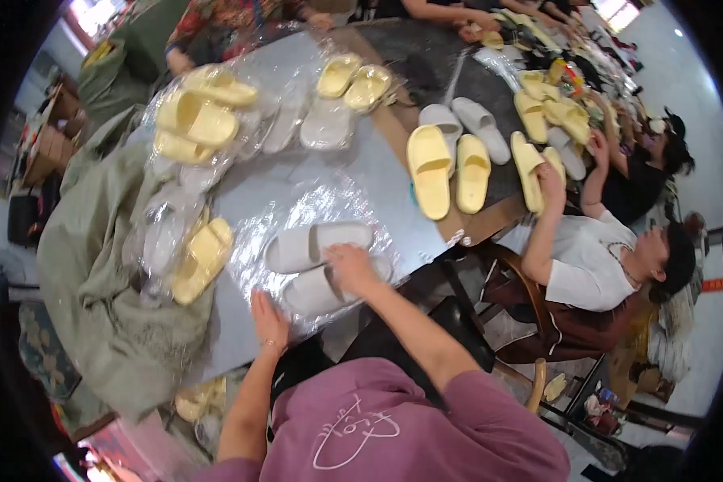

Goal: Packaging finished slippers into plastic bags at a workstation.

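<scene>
A pair of light grey slippers lies side by side on a clear plastic bag (327, 198) at the table's near edge. The far grey slipper (293, 250) and the near grey slipper (308, 292) both have their straps to the right. Over the near one's strap, my right hand (352, 270) is bent, with its fingers gripping between the two slippers; its fingertips are partly hidden. My left hand (270, 323) rests by the near slipper's left end, at the plastic's edge, fingers stretched out and holding nothing.
Bagged yellow slippers (197, 120) and grey slippers (327, 124) lie along the far and left sides. Unbagged yellow slippers (431, 173) stand to the right. A co-worker's hand (550, 178) touches a slipper there. Green sacking (104, 265) drapes the left edge.
</scene>
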Demonstrator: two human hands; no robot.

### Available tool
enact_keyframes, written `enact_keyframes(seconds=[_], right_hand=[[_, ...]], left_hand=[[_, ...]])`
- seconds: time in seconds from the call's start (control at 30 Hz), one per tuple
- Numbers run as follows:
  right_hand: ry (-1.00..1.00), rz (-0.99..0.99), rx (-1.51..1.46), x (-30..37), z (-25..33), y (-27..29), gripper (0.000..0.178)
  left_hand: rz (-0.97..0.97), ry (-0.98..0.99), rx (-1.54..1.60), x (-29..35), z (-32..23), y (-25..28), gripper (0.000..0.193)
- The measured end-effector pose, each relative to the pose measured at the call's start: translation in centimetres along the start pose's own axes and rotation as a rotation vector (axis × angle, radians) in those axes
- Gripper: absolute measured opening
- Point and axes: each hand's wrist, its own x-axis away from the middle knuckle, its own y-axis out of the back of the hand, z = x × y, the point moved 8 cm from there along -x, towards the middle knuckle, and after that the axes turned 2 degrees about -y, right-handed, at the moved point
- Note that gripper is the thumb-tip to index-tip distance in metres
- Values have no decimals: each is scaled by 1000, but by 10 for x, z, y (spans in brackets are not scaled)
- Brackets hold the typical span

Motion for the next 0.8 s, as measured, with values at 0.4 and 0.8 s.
enact_keyframes(seconds=[0.4, 0.8], right_hand=[[-345, -624, -13, 1, -160, 158, 22], [-700, -512, -171, 2, -455, 220, 31]], left_hand=[[241, 105, -221, -32, -2, -32, 90], [-80, 28, -47, -56, -33, 16, 69]])
